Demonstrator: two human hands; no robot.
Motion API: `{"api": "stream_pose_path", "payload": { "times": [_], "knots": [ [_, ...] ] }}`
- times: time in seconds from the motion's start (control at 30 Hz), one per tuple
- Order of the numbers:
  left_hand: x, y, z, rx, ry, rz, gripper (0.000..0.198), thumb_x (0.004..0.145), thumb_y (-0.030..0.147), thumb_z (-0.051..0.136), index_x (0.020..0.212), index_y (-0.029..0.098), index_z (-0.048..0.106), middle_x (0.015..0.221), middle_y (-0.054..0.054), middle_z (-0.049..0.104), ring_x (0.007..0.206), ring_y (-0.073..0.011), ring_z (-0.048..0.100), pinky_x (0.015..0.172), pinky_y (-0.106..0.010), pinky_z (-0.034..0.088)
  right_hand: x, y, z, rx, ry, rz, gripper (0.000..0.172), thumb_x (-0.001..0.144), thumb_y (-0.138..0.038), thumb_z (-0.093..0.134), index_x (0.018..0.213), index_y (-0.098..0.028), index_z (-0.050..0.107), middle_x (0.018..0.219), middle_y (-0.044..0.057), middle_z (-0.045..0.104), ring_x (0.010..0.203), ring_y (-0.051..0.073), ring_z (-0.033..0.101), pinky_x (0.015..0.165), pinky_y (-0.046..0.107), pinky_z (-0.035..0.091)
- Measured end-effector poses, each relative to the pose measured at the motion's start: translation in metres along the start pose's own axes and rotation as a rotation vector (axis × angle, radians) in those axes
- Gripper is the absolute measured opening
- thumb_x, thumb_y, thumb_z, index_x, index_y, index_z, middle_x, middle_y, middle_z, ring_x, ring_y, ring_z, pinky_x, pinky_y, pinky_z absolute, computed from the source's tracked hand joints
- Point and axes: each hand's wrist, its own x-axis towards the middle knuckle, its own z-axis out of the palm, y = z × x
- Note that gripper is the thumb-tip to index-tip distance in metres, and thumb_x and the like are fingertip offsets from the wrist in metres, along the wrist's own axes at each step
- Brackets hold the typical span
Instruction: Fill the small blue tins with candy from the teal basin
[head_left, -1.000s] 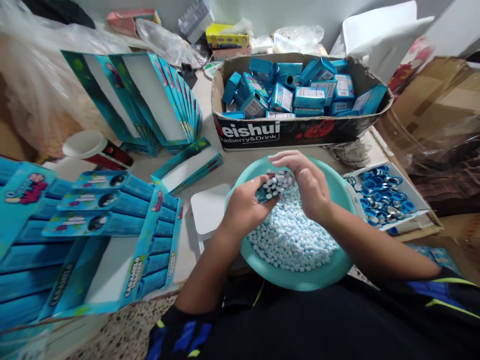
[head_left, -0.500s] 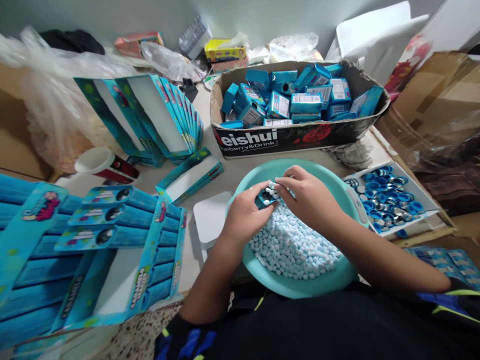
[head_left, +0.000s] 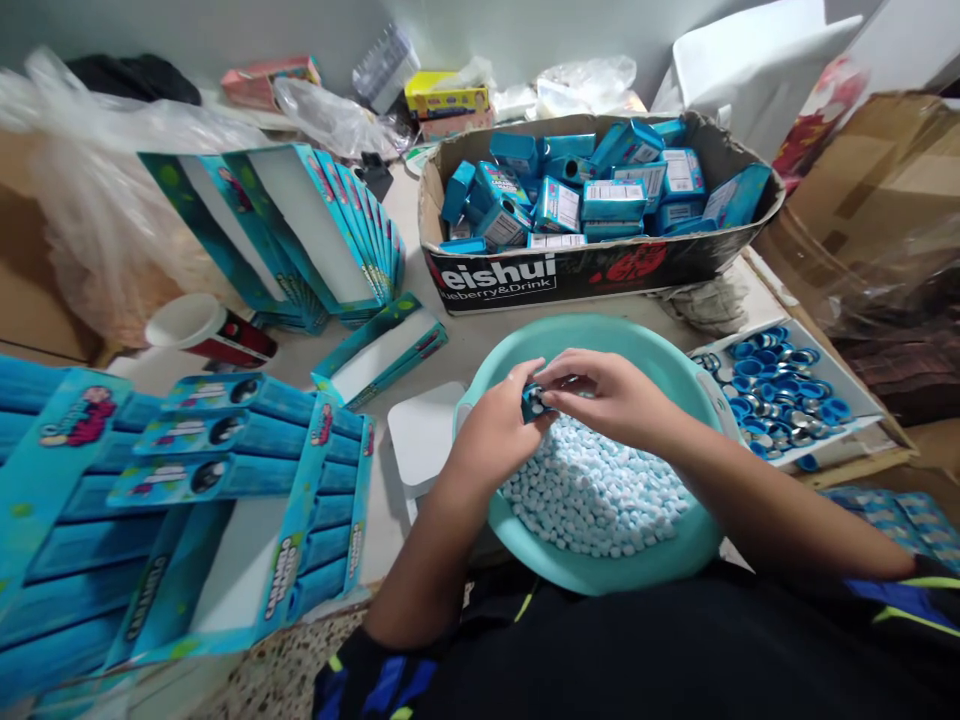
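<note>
Hands: left hand (head_left: 491, 435) and right hand (head_left: 615, 395) meet over the basin, both on a small blue container (head_left: 534, 402), which sits between them just above the candy pile.
Fingers (head_left: 570, 368): curled in tight and narrow on both hands, pinching that container, no wide spread at all.
Basin: round teal plastic basin (head_left: 600, 572) right under the hands, heaped with little pale blue round candies (head_left: 592, 495).
Beside it: white card square (head_left: 418, 432) touching the basin's left side, white tray (head_left: 862, 414) of blue and silver caps (head_left: 780, 392) off to the right.
Left side: stacked blue display cartons (head_left: 315, 500) on the bench (head_left: 465, 335), plus a white-rimmed cup (head_left: 202, 330) lying on its side.
Far end: cardboard box (head_left: 585, 275) packed with blue boxes (head_left: 611, 200), plastic bags (head_left: 334, 118) behind it.
</note>
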Motion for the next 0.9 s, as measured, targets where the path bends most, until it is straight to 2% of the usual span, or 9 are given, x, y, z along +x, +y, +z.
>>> {"api": "stream_pose_path", "payload": {
  "times": [0.13,0.27,0.37,0.47,0.53,0.63,0.73,0.8,0.9],
  "knots": [
    [0.0,-0.001,0.001,-0.015,0.014,0.011,0.046,0.089,0.023,0.071,0.134,0.026,0.066,0.133,-0.007,0.074,0.124,-0.0309,0.07,0.11,-0.047,0.055,0.003,-0.001,-0.004,0.196,0.044,0.066,0.02,0.089,-0.035,0.069,0.102,-0.022,0.076,0.101,0.007,0.077,0.095,0.023,0.071,0.087,0.04,0.059],
    [0.0,-0.003,0.003,-0.046,0.07,-0.009,0.046,0.089,0.025,0.072,0.134,0.027,0.066,0.136,-0.007,0.073,0.125,-0.0308,0.069,0.112,-0.048,0.054,0.003,0.006,-0.016,-0.207,0.184,-0.111,0.016,0.091,-0.023,0.06,0.093,-0.02,0.076,0.094,0.007,0.073,0.083,0.021,0.066,0.075,0.034,0.053],
    [-0.001,-0.001,0.002,-0.044,0.067,-0.038,0.044,0.087,0.025,0.074,0.13,0.027,0.066,0.132,-0.006,0.074,0.12,-0.0301,0.07,0.107,-0.047,0.056,0.002,0.013,-0.023,-0.496,0.074,-0.153,0.024,0.091,-0.012,0.055,0.086,-0.019,0.077,0.087,0.007,0.07,0.076,0.019,0.063,0.069,0.032,0.047],
    [-0.003,0.005,-0.003,0.01,0.028,-0.11,0.039,0.087,0.027,0.073,0.125,0.027,0.063,0.126,-0.007,0.075,0.112,-0.0303,0.072,0.099,-0.047,0.058,0.002,0.016,-0.023,-0.594,-0.003,-0.126,0.028,0.089,-0.006,0.054,0.085,-0.019,0.078,0.087,0.007,0.07,0.077,0.019,0.063,0.07,0.032,0.045],
    [-0.005,0.008,-0.007,0.038,-0.021,-0.147,0.044,0.087,0.036,0.074,0.128,0.026,0.061,0.131,-0.008,0.073,0.116,-0.0327,0.071,0.101,-0.049,0.057,0.003,0.015,-0.02,-0.59,-0.008,-0.108,0.027,0.088,-0.004,0.056,0.084,-0.018,0.078,0.086,0.007,0.07,0.077,0.019,0.063,0.071,0.031,0.045],
    [-0.004,0.006,-0.01,-0.042,-0.105,-0.125,0.056,0.094,0.047,0.063,0.145,0.025,0.054,0.152,-0.011,0.062,0.139,-0.0339,0.059,0.117,-0.051,0.048,0.004,0.013,-0.015,-0.493,-0.015,-0.088,0.022,0.088,-0.005,0.06,0.087,-0.018,0.078,0.085,0.005,0.071,0.076,0.017,0.063,0.071,0.029,0.046],
    [-0.001,-0.001,-0.008,-0.172,-0.116,-0.111,0.055,0.1,0.036,0.045,0.153,0.022,0.049,0.163,-0.009,0.051,0.154,-0.0266,0.046,0.129,-0.045,0.036,0.003,0.013,-0.013,-0.28,-0.016,-0.068,0.018,0.09,-0.01,0.061,0.093,-0.018,0.077,0.087,0.005,0.074,0.077,0.018,0.066,0.071,0.029,0.05],
    [0.001,-0.006,-0.004,-0.191,-0.095,-0.125,0.053,0.099,0.032,0.045,0.151,0.021,0.053,0.161,-0.008,0.054,0.153,-0.0253,0.047,0.13,-0.043,0.035,0.003,0.015,-0.016,-0.179,0.02,-0.074,0.016,0.091,-0.012,0.061,0.096,-0.018,0.075,0.089,0.005,0.074,0.08,0.018,0.068,0.072,0.029,0.052],
    [0.003,-0.007,0.0,-0.147,-0.038,-0.137,0.049,0.1,0.038,0.05,0.145,0.023,0.059,0.152,-0.008,0.063,0.145,-0.0285,0.056,0.124,-0.046,0.043,0.005,0.02,-0.023,-0.291,0.133,-0.086,0.016,0.089,-0.011,0.063,0.094,-0.018,0.076,0.09,0.005,0.071,0.077,0.017,0.065,0.07,0.029,0.051]
  ]
}}
